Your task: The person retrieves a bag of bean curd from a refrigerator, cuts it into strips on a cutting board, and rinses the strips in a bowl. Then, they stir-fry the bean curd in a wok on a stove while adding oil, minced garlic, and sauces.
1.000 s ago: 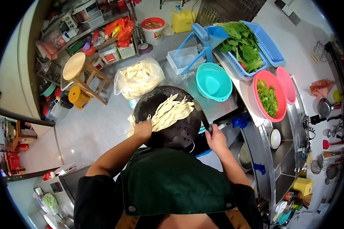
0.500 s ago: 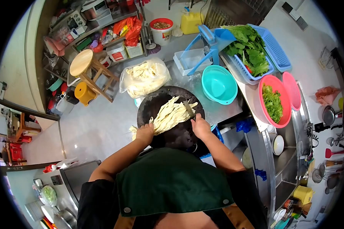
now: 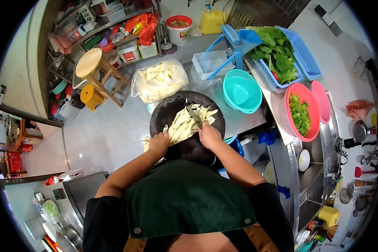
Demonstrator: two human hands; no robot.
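Since the earlier frame, right hand (image 3: 208, 135) has moved left from the board's (image 3: 172, 112) right edge to over the strips (image 3: 189, 122), bringing the knife (image 3: 194, 116) onto them. Right hand is clamped on the knife handle; blade lies across the pale strips, tip pointing away from the person. Left hand (image 3: 158, 143) has stayed at the near end of the strips, fingers curled and pressing down on them. Strips lie in a loose pile at the centre of the round dark board on the bench (image 3: 235, 119). Bag (image 3: 159, 80) of similar strips sits just beyond the board; teal bowl (image 3: 241, 90) stands to its right.
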